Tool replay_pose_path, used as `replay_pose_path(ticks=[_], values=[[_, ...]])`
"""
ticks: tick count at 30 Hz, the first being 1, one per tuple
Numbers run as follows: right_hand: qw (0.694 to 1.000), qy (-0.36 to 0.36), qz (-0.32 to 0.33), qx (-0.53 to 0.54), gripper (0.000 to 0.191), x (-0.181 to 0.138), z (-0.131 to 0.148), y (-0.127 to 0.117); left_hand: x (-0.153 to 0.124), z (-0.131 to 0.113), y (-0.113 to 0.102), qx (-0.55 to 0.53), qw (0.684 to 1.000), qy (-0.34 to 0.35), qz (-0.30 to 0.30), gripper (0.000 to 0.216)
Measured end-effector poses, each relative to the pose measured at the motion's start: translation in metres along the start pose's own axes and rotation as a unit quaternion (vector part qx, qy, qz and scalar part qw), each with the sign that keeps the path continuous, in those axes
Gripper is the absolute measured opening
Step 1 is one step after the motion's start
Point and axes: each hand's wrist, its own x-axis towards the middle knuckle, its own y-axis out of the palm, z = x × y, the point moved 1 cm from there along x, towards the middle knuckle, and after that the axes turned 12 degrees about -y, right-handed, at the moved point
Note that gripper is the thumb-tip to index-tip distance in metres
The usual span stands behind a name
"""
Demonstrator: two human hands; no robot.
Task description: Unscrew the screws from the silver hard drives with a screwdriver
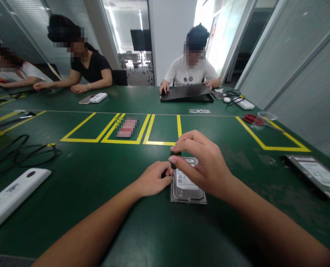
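A silver hard drive (189, 193) with a white label lies flat on the green table in front of me. My right hand (202, 163) reaches over it, thumb and fingers closed on the dark handle of a small screwdriver (175, 159). The screwdriver stands roughly upright above the drive's left edge; its tip is hidden. Curled against that same edge, just below the handle, is my left hand (155, 179). Its fingertips are pinched together beside the screwdriver's lower part, and what they grip is hard to see.
Another hard drive (317, 174) lies at the right. Red-handled scissors (254, 119) and a clear plastic lid are behind it. Yellow tape outlines (163, 143) mark the table, one around a pinkish blurred object (127, 128). A white power bank (16, 194) and black cables (22, 152) lie left. Several people sit opposite.
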Motion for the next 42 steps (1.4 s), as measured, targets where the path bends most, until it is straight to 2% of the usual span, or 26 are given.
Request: replay_pose_path(ticks=[6,18,23,28,38,42], values=[[1.000,0.003,-0.002,-0.017,0.008,-0.0010,-0.0010,0.0009,0.0001,-0.0010,-0.0010,-0.005,1.000,0.000,0.001,0.005],[1.000,-0.003,-0.007,-0.001,0.017,-0.0019,-0.0004,0.0029,-0.0004,-0.0007,0.0003,-0.008,1.000,-0.016,0.014,0.007],[1.000,-0.020,-0.005,-0.014,0.009,-0.0026,-0.0017,0.0008,0.0002,-0.0011,-0.0003,-0.013,1.000,-0.009,0.009,0.005],[1.000,-0.012,-0.011,-0.004,0.016,-0.0038,-0.0001,0.0008,-0.0004,-0.0017,-0.0007,-0.019,1.000,-0.004,0.006,0.006],[0.999,0.003,-0.020,-0.047,0.007,-0.0016,-0.0016,0.0015,0.0006,-0.0010,-0.0005,-0.017,1.000,0.004,0.005,0.005],[0.999,-0.006,-0.021,-0.037,0.013,-0.0022,-0.0003,0.0005,0.0000,-0.0030,-0.0022,-0.015,1.000,0.002,0.008,0.005]])
